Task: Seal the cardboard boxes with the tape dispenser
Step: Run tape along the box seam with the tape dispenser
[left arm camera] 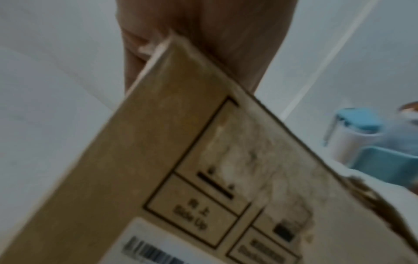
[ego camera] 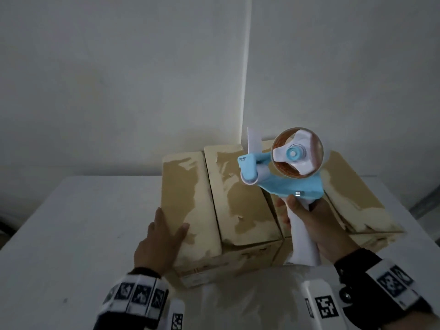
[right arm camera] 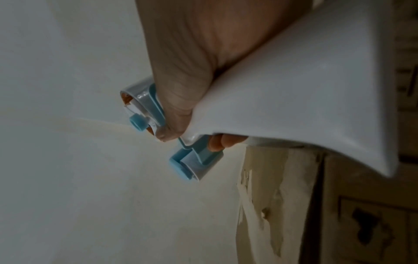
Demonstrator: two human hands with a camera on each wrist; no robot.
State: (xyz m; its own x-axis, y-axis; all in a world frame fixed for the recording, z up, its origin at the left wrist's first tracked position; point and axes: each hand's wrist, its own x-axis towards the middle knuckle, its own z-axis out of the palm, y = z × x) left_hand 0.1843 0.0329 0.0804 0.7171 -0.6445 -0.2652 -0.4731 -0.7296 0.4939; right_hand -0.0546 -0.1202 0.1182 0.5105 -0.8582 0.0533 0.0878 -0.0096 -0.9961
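The right hand is wrapping its fingers and thumb round the smooth white plastic handle of the blue-and-white tape dispenser, holding it raised above the boxes with the roller end tilting toward the far wall; the roll of brown tape is sitting on its white hub, and a short pale strip is sticking up at the front, probably the free end readied for a first stick. The left hand is lying flat with straight fingers on the top near-left corner of the left tan cardboard box, seemingly steadying it so it does not slide under the dispenser's pull. A dark seam is running between this box's two top flaps, and no fresh tape is showing across it, so sealing appears not yet begun. A second tan cardboard box is standing just beside it on the right, partly hidden by the dispenser. Both boxes are looking worn, their paper surface peeled in pale ragged patches. They are resting on a matte white table against a plain white wall.
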